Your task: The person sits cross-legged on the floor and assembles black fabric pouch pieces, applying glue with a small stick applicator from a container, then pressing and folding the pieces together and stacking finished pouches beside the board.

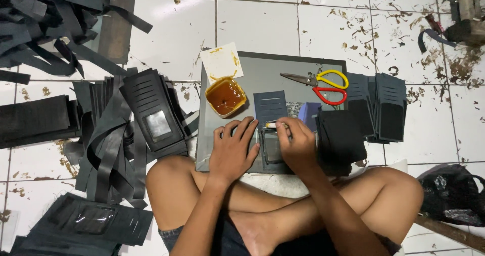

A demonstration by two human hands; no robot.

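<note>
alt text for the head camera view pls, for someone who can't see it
Seen from above, a person sitting cross-legged on a tiled floor presses the left hand flat on a dark wallet piece while the right hand holds a small pale tool to it. A tub of amber glue and scissors lie on the grey board.

Grey board (pixel 262 71): far middle bare, free passage. Far-left corner blocked by glue tub (pixel 226 96), stained paper (pixel 221 61). Scissors (pixel 323 85) bar far-right edge. Black stack (pixel 340 137) crowds right edge. Near edge closed by crossed legs (pixel 172 185).
</note>
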